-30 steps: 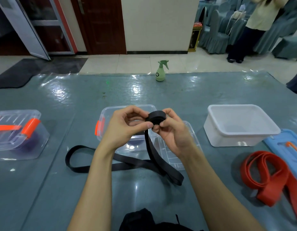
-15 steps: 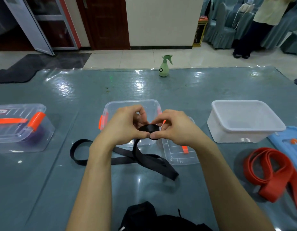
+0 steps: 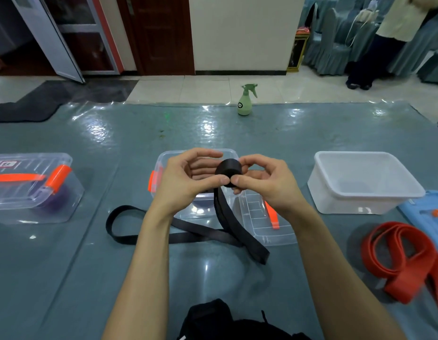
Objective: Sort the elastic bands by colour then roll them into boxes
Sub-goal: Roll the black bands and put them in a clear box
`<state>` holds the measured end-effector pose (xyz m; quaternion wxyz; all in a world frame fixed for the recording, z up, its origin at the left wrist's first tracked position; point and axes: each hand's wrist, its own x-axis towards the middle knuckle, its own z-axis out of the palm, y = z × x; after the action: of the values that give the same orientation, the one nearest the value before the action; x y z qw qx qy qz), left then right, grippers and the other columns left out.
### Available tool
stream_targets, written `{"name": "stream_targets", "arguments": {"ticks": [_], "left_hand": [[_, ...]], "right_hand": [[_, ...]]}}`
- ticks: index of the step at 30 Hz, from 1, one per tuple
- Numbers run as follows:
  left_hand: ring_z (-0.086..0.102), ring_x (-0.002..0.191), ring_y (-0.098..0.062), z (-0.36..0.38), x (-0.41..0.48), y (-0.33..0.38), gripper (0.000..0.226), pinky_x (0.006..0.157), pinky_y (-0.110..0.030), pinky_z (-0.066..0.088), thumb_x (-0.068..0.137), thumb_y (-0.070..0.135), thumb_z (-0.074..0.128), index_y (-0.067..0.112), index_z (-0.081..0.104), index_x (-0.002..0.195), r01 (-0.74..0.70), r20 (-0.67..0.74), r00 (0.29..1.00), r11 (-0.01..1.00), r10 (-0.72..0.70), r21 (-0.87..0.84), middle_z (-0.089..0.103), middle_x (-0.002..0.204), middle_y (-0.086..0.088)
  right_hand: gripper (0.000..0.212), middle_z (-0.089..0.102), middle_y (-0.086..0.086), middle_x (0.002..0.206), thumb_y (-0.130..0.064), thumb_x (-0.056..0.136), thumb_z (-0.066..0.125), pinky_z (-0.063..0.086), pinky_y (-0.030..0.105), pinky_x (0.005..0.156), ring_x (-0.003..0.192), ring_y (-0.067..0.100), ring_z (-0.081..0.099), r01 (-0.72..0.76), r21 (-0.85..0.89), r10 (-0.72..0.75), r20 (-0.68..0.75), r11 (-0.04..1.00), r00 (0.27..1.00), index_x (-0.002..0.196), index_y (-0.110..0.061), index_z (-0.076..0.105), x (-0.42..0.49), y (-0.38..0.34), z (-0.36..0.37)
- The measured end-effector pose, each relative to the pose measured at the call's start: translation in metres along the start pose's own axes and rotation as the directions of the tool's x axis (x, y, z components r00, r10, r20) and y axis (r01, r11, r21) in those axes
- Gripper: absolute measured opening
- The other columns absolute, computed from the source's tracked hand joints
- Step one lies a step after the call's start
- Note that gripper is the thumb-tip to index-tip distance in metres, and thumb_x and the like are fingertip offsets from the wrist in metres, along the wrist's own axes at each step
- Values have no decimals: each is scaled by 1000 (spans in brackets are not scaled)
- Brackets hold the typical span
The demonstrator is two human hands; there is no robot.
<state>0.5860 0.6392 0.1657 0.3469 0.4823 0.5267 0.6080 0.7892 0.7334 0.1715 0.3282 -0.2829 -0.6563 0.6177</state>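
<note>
A black elastic band (image 3: 196, 233) is partly rolled into a small coil (image 3: 228, 171) held above the table. My left hand (image 3: 186, 180) and my right hand (image 3: 264, 182) both pinch the coil between thumb and fingers. The band's loose tail hangs down and loops over the table to the left. Behind my hands stands an open clear box (image 3: 164, 163) with an orange latch, its clear lid (image 3: 274, 231) lying beside it on the right. A red band (image 3: 404, 258) lies folded at the right.
A closed clear box (image 3: 34, 190) with orange clips, something purple inside, sits at the left. An open white box (image 3: 365, 182) and a blue lid (image 3: 429, 212) are at the right. A green spray bottle (image 3: 246, 100) stands at the table's far edge. A black bag (image 3: 225, 322) lies near me.
The coil has turned and risen slightly in my fingers, and more of the black band is wound onto it. The loose tail on the table has shifted.
</note>
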Motion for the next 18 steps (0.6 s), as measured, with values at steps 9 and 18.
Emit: {"name": "stream_targets", "arguments": {"ticks": [9,18], "left_hand": [[81,110,-27,-10,0,7,55,96,-35,65,73,0,98,14,80,124,52,51,997,997,-55,56,84,112,-10],[79,83,-6,-8,-6,20,63,85,-41,67,69,13,101,39,56,105,67,121,978,800,-172,597,82,89,16]], "right_hand": [[32,76,19,106,6,91,75,63,45,96,92,35,78,-34,307,-1,114,951,994,121,0,65,0,16,12],[37,69,-22,70,-31,78,97,55,23,68,66,6,67,9,-618,126,175,786,976,109,-35,77,6,-7,15]]}}
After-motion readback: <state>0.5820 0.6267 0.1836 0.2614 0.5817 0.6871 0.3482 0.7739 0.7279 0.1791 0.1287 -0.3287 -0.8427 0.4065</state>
